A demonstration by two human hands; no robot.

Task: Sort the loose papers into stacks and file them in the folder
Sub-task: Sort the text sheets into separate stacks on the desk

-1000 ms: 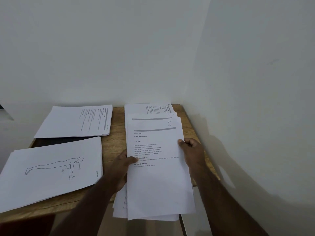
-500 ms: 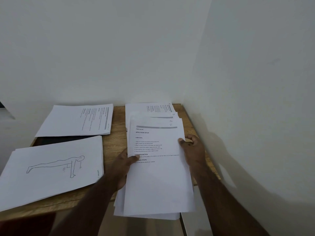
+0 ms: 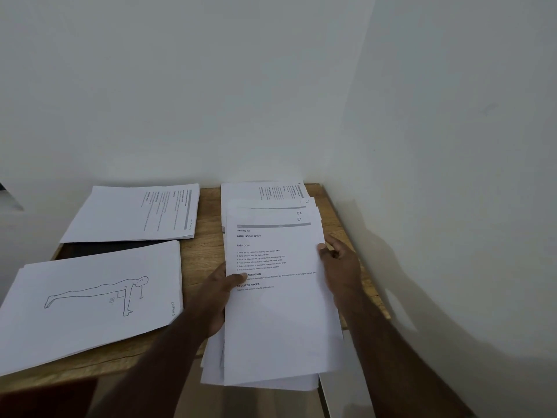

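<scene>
A loose stack of printed text papers (image 3: 280,321) lies at the right of the wooden table (image 3: 208,227) and hangs over its near edge. My left hand (image 3: 215,297) grips the stack's left edge, thumb on the top sheet. My right hand (image 3: 342,267) holds its right edge, thumb on top. To the left lies a stack topped by a push-up drawing (image 3: 90,297). Behind it sits another stack of text pages (image 3: 135,214). A dark folder (image 3: 102,247) shows between those two stacks, mostly covered.
White walls close off the table at the back and on the right, forming a corner (image 3: 313,176). Bare wood shows in a strip between the left stacks and the right stack.
The top sheets in my hands have slid slightly, squaring up against the sheets beneath. Both hands stay on the stack's edges.
</scene>
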